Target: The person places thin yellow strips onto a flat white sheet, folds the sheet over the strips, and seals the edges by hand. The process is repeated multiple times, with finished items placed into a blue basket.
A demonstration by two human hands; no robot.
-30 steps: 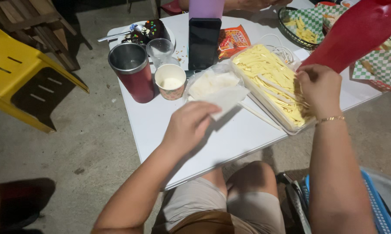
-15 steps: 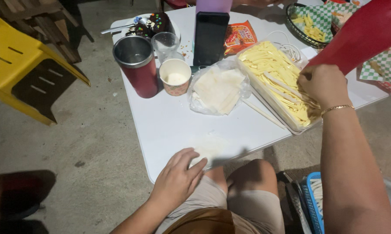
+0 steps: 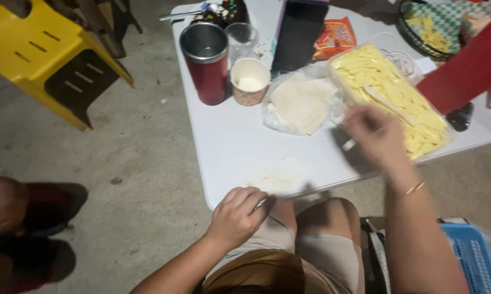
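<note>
My left hand (image 3: 237,215) rests at the near edge of the white table (image 3: 229,141), fingers curled, its fingertips on the near edge of a thin white wrapper sheet (image 3: 278,177) lying flat there. My right hand (image 3: 376,133) is blurred, hovering just left of a clear tray of pale yellow strips (image 3: 392,92). Its fingers are closed, and a pale strip end (image 3: 348,145) shows beneath them. A clear bag of stacked white wrappers (image 3: 302,100) lies between the tray and a paper cup (image 3: 249,80).
A red metal tumbler (image 3: 207,62), a clear glass (image 3: 241,38), a dark upright phone (image 3: 300,35) and an orange snack packet (image 3: 335,38) stand at the back. Another person's red sleeve (image 3: 468,68) reaches over the right. A yellow chair (image 3: 55,60) stands at left, a blue basket (image 3: 474,256) at lower right.
My left hand drew back from the wrapper bag to the table's near edge, leaving one wrapper flat on the table. My right hand moved left, off the tray.
</note>
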